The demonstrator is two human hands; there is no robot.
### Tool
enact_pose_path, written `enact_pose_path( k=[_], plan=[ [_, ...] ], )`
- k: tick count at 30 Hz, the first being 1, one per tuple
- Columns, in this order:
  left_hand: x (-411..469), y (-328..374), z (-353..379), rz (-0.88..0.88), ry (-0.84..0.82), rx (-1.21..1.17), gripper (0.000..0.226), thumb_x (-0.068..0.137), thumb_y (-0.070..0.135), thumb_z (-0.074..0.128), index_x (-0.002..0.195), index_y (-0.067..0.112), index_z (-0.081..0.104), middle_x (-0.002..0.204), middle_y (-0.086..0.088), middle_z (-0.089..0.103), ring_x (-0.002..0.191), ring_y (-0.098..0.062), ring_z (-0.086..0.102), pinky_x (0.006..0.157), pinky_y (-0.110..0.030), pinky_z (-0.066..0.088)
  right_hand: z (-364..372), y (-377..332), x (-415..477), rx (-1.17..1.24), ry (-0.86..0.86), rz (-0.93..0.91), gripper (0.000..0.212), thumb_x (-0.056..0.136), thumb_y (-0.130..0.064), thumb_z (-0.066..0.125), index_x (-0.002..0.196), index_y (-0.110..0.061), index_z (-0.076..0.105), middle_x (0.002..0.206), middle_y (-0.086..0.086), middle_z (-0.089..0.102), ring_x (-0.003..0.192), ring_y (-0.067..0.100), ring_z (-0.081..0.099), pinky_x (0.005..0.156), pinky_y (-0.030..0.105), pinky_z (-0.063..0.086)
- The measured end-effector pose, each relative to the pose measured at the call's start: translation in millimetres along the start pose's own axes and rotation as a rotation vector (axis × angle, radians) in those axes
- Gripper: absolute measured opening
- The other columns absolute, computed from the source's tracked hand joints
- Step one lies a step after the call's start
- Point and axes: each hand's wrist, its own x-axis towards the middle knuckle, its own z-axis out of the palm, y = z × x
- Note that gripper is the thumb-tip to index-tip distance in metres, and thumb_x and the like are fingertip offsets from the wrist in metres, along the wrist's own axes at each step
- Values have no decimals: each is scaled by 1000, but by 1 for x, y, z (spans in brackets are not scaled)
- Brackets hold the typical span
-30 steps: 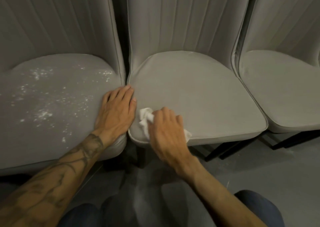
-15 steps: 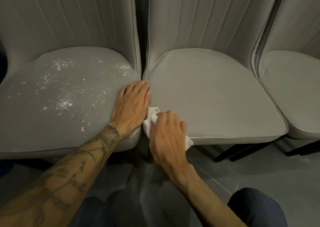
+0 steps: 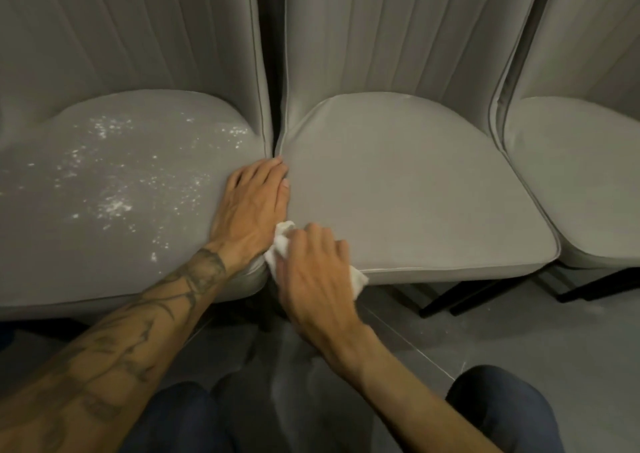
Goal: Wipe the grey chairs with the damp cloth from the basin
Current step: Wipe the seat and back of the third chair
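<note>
Left hand (image 3: 251, 210): laid flat, fingers together, on the left chair (image 3: 121, 244).
Right hand (image 3: 311, 272): curled round the cloth (image 3: 280, 244) (white, crumpled), pressed on the middle chair (image 3: 415, 193).

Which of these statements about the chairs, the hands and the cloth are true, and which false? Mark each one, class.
1. The left hand rests flat on the left chair. True.
2. The right hand holds a blue rag. False: the cloth it holds is white.
3. The cloth sits at the front left corner of the middle chair. True.
4. Pale flecks cover the middle chair's seat. False: the white specks lie on the left chair.
</note>
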Motion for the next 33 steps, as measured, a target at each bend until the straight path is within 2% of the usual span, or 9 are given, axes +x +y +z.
enact_pose_path(
  k=[3, 7, 12, 15, 18, 22, 24, 29, 33],
  plan=[
    [1, -1, 0, 5, -10, -15, 47, 110, 27, 34, 146, 6, 56, 154, -12, 54, 139, -30, 52, 119, -45, 32, 1, 13, -2, 16, 27, -31, 13, 97, -29, 51, 92, -17, 51, 89, 5, 48, 77, 23, 40, 68, 38, 27],
    [1, -2, -1, 5, -7, 15, 51, 109, 34, 28, 145, 9, 56, 153, -10, 55, 137, -28, 53, 117, -45, 34, -24, 91, -32, -144, 58, 44, 25, 100, -32, 37, 94, -15, 54, 88, 9, 48, 79, 29, 46, 70, 43, 32],
    [1, 0, 0, 3, -10, 34, 53, 110, 36, 25, 146, 10, 54, 152, -10, 55, 137, -28, 53, 118, -46, 35, -44, 156, -36, -151, 102, 345, 31, 104, -33, 34, 90, -10, 49, 85, 10, 43, 75, 29, 43, 66, 41, 27],
    [3, 2, 3, 10, -1, 25, 52, 109, 36, 27, 145, 10, 55, 151, -11, 56, 136, -29, 54, 117, -46, 35, -31, 106, -15, -162, 173, 218, 33, 105, -32, 43, 90, -8, 59, 81, 13, 49, 72, 30, 49, 62, 43, 33],
    [5, 0, 6, 12, 5, 34, 52, 109, 37, 29, 145, 10, 56, 151, -11, 57, 134, -30, 55, 115, -46, 36, -15, 72, 5, -22, 75, 105, 31, 103, -39, 37, 91, -15, 53, 87, 8, 50, 77, 28, 46, 68, 42, 33],
    [4, -7, 8, 12, -14, 64, 53, 110, 40, 27, 148, 14, 52, 154, -8, 54, 137, -28, 53, 117, -46, 36, -26, 131, 4, -42, 34, 78, 36, 104, -41, 30, 94, -15, 53, 89, 8, 50, 79, 28, 46, 70, 42, 34],
    [2, -10, 6, 8, -21, 60, 54, 111, 42, 26, 150, 15, 50, 155, -7, 53, 138, -26, 51, 118, -46, 34, -34, 173, 5, -56, -35, 147, 41, 102, -39, 21, 96, -13, 52, 92, 9, 51, 81, 30, 48, 71, 43, 35],
    [6, -2, 0, -27, -51, 60, 56, 109, 41, 27, 148, 13, 54, 154, -8, 55, 136, -28, 53, 115, -45, 36, -32, 258, 42, -92, -9, 409, 19, 101, -25, 47, 95, -7, 52, 98, 18, 55, 87, 37, 52, 70, 41, 26],
    [11, 3, -8, -66, -115, 62, 60, 105, 46, 29, 145, 13, 59, 152, -7, 57, 135, -28, 56, 114, -48, 40, -17, 279, 89, -85, 24, 591, 30, 102, -29, 47, 104, 0, 55, 112, 24, 53, 103, 40, 51, 82, 49, 37]
  ],
)
